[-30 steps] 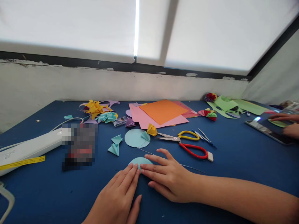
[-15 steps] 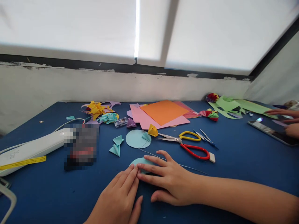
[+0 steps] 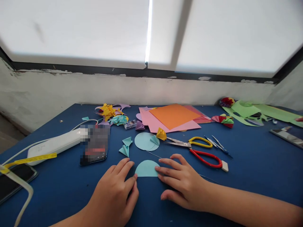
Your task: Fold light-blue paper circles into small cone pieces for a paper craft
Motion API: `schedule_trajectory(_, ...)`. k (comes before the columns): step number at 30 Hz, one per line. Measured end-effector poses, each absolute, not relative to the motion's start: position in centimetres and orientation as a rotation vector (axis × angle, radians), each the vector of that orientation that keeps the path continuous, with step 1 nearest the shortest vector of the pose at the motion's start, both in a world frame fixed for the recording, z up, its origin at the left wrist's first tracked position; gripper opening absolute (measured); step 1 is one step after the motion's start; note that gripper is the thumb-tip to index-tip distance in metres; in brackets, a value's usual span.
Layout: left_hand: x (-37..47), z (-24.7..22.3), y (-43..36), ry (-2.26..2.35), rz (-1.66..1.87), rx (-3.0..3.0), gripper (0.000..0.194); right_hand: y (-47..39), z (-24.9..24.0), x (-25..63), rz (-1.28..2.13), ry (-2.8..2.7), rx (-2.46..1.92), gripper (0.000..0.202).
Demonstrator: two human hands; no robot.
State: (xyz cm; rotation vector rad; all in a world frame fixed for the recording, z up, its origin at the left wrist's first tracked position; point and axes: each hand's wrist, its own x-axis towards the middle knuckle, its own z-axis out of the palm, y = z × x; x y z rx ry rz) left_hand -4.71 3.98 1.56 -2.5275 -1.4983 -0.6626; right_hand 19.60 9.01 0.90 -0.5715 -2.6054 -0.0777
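Note:
A light blue paper half-circle point(image 3: 147, 169) lies on the blue table, its straight edge toward me. My left hand point(image 3: 115, 192) touches its left corner with thumb and index finger pressed together. My right hand point(image 3: 178, 183) rests with spread fingers, its fingertips on the paper's right end. Beyond lie light blue paper circles point(image 3: 143, 141), with a small folded cone point(image 3: 154, 140) on top. Folded light blue pieces point(image 3: 125, 147) sit to their left. A yellow folded piece point(image 3: 161, 134) is beside the tips of scissors point(image 3: 186, 144) with yellow and red handles.
Orange paper point(image 3: 174, 116) and pink paper point(image 3: 151, 123) lie at the back. On the left are a white power strip point(image 3: 56, 145), a phone point(image 3: 94, 145) and a pale curved bar point(image 3: 26, 186). Green scraps point(image 3: 246, 108) and another phone point(image 3: 287, 137) are on the right.
My left hand has moved left, off the middle of the half-circle, uncovering it. The view has shifted left. Another person's hands at the right edge are now almost out of view.

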Motion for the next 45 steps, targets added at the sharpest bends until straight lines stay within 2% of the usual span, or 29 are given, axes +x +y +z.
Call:
schedule_trajectory(6,-4.9,2.1,4.3,-1.432,-0.753,-2.6,0.029,9.1,0.0,19.8,-0.175,-2.452,-0.475,0.017)
schedule_trajectory(10,-4.9,2.0,5.2,-1.692,-0.797,-2.64,0.024,9.0,0.8,19.6,-0.097,-2.499,-0.561,0.013)
schedule_trajectory(13,-5.0,1.9,5.9,-1.761,-0.83,-2.697,0.03,9.1,1.1,19.5,-0.07,-2.505,-0.756,0.022)
schedule_trajectory(16,-5.0,1.9,6.0,-1.74,-0.95,-2.795,0.025,9.3,0.8,19.4,-0.027,-2.514,-0.922,0.038)
schedule_trajectory(18,-4.9,1.8,6.0,-1.695,-1.044,-2.864,0.024,9.4,0.7,19.4,0.016,-2.527,-0.933,0.036)
schedule_trajectory(23,-4.9,1.6,5.9,-1.686,-1.184,-2.808,0.044,9.6,0.7,19.4,0.031,-2.528,-0.773,0.022)
schedule_trajectory(32,-4.8,2.1,5.1,-1.657,-1.169,-2.897,0.062,9.7,0.4,19.7,-0.01,-2.548,-0.722,0.038)
schedule_trajectory(35,-4.5,2.2,4.5,-1.49,-1.173,-2.95,0.06,9.7,0.4,19.6,0.005,-2.542,-0.695,0.033)
schedule_trajectory(39,-4.3,2.0,3.9,-1.163,-0.991,-2.937,0.054,9.5,0.4,19.6,0.007,-2.479,-0.656,0.026)
schedule_trajectory(41,-4.2,1.7,3.9,-1.228,-0.895,-2.758,0.051,9.5,0.5,19.6,-0.035,-2.495,-0.695,0.03)
schedule_trajectory(45,-4.2,1.3,4.1,-1.553,-0.785,-2.501,0.029,9.6,0.7,19.5,-0.091,-2.555,-0.852,0.042)
